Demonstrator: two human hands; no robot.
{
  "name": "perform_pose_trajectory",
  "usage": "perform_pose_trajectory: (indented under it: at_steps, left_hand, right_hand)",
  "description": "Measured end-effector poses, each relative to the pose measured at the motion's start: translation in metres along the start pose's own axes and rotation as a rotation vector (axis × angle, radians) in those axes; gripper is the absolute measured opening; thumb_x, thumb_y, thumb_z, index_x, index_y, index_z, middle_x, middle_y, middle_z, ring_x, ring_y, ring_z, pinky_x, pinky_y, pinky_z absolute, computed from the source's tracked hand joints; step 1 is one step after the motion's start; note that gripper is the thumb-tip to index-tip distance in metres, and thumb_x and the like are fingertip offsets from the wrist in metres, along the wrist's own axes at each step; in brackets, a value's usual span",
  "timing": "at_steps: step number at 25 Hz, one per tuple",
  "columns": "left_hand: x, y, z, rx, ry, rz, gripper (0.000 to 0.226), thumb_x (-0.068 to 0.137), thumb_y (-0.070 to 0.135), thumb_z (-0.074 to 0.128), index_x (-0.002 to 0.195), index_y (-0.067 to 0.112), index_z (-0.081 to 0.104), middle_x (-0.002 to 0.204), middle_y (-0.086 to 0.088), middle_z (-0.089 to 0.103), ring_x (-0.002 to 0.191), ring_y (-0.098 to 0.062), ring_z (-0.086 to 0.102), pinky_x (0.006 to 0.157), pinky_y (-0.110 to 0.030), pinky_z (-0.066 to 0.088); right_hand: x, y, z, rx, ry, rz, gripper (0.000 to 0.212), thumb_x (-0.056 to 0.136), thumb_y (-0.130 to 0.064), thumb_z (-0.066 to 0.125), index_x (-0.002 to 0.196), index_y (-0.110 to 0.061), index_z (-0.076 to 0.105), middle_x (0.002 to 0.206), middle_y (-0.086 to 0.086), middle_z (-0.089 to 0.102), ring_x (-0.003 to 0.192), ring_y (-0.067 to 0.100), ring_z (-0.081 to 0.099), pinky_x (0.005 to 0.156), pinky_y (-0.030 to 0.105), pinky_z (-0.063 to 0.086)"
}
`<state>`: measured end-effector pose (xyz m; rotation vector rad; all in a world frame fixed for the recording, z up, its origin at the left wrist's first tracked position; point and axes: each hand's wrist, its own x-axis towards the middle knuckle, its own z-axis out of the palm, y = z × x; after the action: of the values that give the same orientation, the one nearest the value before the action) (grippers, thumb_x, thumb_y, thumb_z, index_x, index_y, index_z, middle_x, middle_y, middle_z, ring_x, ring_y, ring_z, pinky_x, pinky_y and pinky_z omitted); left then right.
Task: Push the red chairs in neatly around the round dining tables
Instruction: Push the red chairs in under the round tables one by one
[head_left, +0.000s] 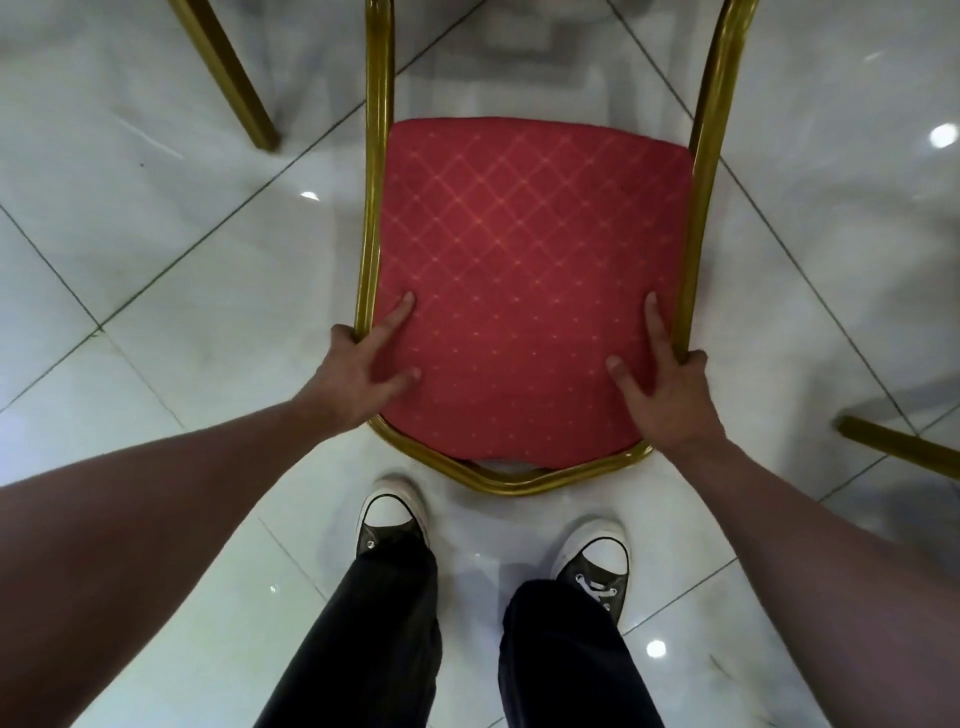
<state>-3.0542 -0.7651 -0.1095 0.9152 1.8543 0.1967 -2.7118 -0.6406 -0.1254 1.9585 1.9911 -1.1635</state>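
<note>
One red chair (530, 291) in view, gold frame, seen from behind and above. Two hands on it: left hand (358, 382) at one top corner, right hand (665, 395) at the other. Two bare forearms reaching in. Two shoes (392, 519) on the floor (156, 249), both dark with white toe caps, and two dark trouser legs above them. Two more gold legs poke in, one leg (228, 73) at the upper left, one (898, 447) at the right edge. Five bright light spots glint on the tiles.

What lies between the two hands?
Head view: only the chair's red cushion spans the gap between the left hand and the right hand; nothing rests on it.
</note>
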Motion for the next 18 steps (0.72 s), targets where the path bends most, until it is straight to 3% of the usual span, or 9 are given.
perform_pose_trajectory:
  at_steps: [3,8,12,15,18]
  left_hand:
    - [-0.054,0.016,-0.012,0.073,0.069,-0.008,0.081,0.078,0.078,0.057,0.141,0.077,0.005,0.123,-0.006,0.029,0.113,-0.036,0.047,0.108,-0.048,0.047]
    - [-0.165,0.065,-0.038,0.166,0.109,-0.066,0.076,0.081,0.083,0.043,0.142,0.075,-0.001,0.119,-0.008,0.031,0.111,-0.038,0.049,0.105,-0.055,0.047]
    - [-0.256,0.114,-0.065,0.172,0.032,-0.138,0.076,0.078,0.085,0.037,0.140,0.076,-0.007,0.120,-0.008,0.032,0.113,-0.035,0.050,0.105,-0.052,0.048]
    - [-0.314,0.148,-0.084,0.206,0.003,-0.175,0.077,0.080,0.083,0.037,0.141,0.074,-0.010,0.118,-0.007,0.033,0.114,-0.032,0.050,0.106,-0.049,0.048]
    - [-0.361,0.181,-0.099,0.241,-0.021,-0.218,0.077,0.083,0.081,0.035,0.144,0.070,-0.011,0.121,-0.008,0.035,0.119,-0.033,0.048,0.108,-0.048,0.045]
  right_hand:
    - [-0.046,-0.017,-0.021,-0.048,0.026,0.026,0.070,0.092,-0.079,0.036,0.144,-0.073,-0.012,0.106,0.012,0.037,0.090,0.037,0.054,0.096,0.052,0.052]
    - [-0.144,-0.059,-0.087,-0.139,0.010,0.062,0.067,0.092,-0.081,0.027,0.144,-0.073,-0.014,0.100,0.011,0.036,0.082,0.032,0.052,0.084,0.050,0.055]
    - [-0.213,-0.083,-0.157,-0.180,-0.081,0.087,0.067,0.088,-0.084,0.023,0.141,-0.074,-0.016,0.103,0.012,0.037,0.079,0.027,0.048,0.087,0.050,0.054]
    - [-0.255,-0.102,-0.207,-0.254,-0.139,0.099,0.067,0.085,-0.086,0.017,0.140,-0.074,-0.020,0.104,0.011,0.038,0.076,0.023,0.047,0.080,0.045,0.053]
    - [-0.290,-0.118,-0.253,-0.292,-0.199,0.136,0.067,0.083,-0.086,0.012,0.138,-0.074,-0.024,0.111,0.012,0.040,0.091,0.029,0.059,0.082,0.044,0.054]
